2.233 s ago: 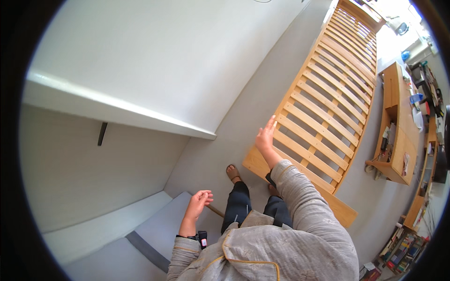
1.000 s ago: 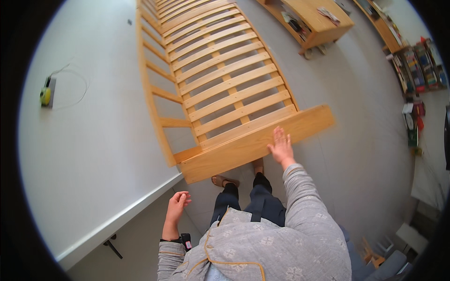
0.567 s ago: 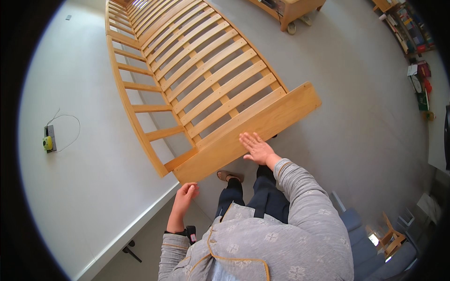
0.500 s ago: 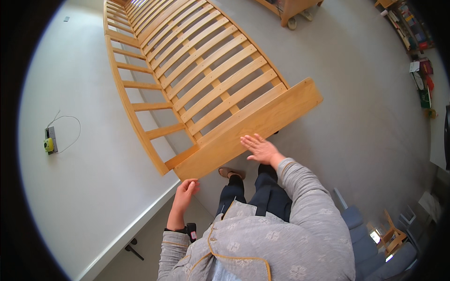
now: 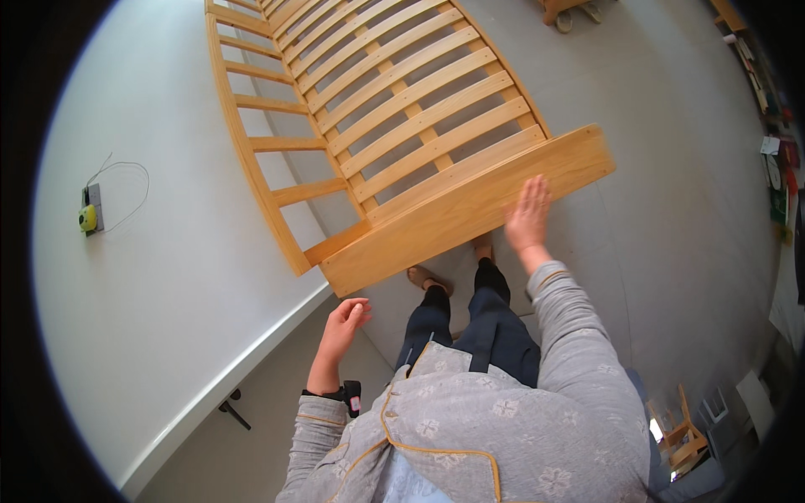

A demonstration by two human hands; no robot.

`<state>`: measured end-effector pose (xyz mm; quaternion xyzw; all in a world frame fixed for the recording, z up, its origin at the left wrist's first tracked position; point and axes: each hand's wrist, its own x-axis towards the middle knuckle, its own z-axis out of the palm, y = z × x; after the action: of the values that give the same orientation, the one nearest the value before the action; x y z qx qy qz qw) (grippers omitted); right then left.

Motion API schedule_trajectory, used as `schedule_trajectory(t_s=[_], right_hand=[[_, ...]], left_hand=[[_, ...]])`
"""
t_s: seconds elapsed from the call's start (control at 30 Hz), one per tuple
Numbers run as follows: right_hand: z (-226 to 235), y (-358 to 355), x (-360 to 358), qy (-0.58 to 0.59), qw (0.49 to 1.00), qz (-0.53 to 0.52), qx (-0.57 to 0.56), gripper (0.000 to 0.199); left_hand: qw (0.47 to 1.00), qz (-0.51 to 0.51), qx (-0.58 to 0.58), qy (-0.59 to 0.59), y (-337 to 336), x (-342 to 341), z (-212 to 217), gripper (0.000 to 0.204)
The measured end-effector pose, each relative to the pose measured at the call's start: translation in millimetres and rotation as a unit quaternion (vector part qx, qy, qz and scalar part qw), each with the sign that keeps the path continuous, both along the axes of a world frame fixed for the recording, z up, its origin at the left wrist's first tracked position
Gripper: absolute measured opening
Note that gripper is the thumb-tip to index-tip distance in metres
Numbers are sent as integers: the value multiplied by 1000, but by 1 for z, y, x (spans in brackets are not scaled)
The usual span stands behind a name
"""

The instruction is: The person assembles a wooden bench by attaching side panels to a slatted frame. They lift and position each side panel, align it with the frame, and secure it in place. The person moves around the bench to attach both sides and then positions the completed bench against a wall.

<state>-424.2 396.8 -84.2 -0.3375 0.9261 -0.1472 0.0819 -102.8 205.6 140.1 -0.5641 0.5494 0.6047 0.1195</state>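
A long wooden sofa frame (image 5: 419,130) with a slatted seat and a railed back stretches away from me along the white wall. Its near end is topped by a broad flat wooden board, the armrest (image 5: 444,220). My right hand (image 5: 528,216) is at the armrest's near edge, right of its middle, fingers straight and held together; I cannot tell whether it touches the wood. Just off the board's left corner is my left hand (image 5: 342,329), its fingers curled in toward the thumb and nothing visible in them. A black band circles the left wrist.
On the wall at left is a socket plate (image 5: 96,205) with a yellow-green plug-in device (image 5: 87,219) and a thin looped wire. My feet stand below the armrest. A shelf with assorted items (image 5: 771,147) lines the far right; a small wooden chair (image 5: 688,436) is at lower right.
My right hand has moved right along the armrest, and its spread fingers have come together. The left hand stays near the left corner. The view has shifted, bringing the frame's near end higher.
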Motion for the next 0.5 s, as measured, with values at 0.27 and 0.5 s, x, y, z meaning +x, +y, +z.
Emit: schedule_trajectory(t_s=[0.27,0.5], right_hand=[[43,-46,141,-182,819,500,-213,52],[-15,-70,49,72,997,-17,11,70]], left_hand=[[1000,18,6,21,-4,42,-10,28],[995,95,18,37,14,126,-37,28]])
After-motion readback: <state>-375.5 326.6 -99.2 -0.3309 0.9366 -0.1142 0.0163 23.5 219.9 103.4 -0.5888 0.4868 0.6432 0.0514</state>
